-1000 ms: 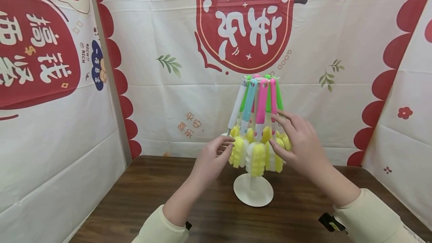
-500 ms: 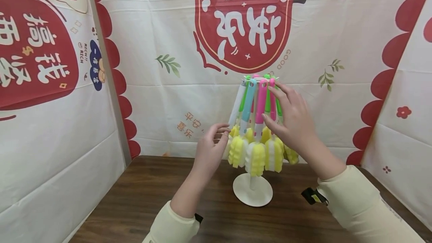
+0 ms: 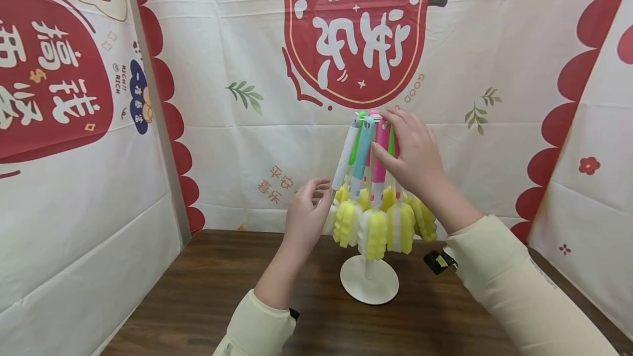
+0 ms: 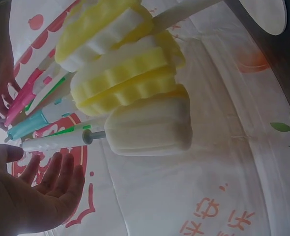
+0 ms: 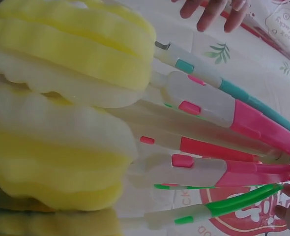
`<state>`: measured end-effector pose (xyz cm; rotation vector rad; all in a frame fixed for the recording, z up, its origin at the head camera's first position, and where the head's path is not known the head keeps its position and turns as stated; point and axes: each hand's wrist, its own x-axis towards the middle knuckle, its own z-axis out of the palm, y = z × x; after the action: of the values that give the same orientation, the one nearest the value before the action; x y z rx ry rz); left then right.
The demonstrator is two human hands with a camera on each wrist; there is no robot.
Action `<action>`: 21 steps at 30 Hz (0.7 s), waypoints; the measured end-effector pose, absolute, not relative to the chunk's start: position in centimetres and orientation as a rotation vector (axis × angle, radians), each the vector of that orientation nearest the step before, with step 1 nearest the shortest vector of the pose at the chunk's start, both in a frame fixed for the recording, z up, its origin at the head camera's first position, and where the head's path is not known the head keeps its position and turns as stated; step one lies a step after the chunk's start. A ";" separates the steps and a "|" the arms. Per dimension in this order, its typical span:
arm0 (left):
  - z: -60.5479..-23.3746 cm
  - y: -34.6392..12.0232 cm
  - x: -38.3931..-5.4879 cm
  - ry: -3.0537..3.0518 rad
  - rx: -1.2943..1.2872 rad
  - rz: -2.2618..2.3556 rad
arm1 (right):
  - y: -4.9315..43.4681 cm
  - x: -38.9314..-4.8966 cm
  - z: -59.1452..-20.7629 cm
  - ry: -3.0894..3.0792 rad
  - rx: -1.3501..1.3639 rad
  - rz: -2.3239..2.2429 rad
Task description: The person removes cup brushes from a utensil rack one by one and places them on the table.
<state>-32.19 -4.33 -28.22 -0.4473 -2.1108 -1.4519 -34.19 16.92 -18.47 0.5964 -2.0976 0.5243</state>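
Our right hand has moved up and inward beside the pink handle, spread wide; our left hand, loosely spread, is just beside the white handle. Sponge brushes hang on the stand between our hands.

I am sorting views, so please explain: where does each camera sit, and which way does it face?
Head: on the head, facing forward and down at the brush stand; left hand, right hand, sleeves show.
Left wrist: worn there, facing the white brush; left hand lower left, right hand upper left.
Right wrist: worn there, facing pink handles; left hand top, right hand right edge.
Wrist views share the teal handle.
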 end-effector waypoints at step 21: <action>-29.4 -4.1 -36.0 -2.285 -0.362 -1.462 | 16.1 -36.4 -19.7 -1.882 0.583 0.709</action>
<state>-35.96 -4.09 -29.36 -0.3622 -2.2853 -1.4623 -36.42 16.07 -19.75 0.5831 -1.8825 0.7089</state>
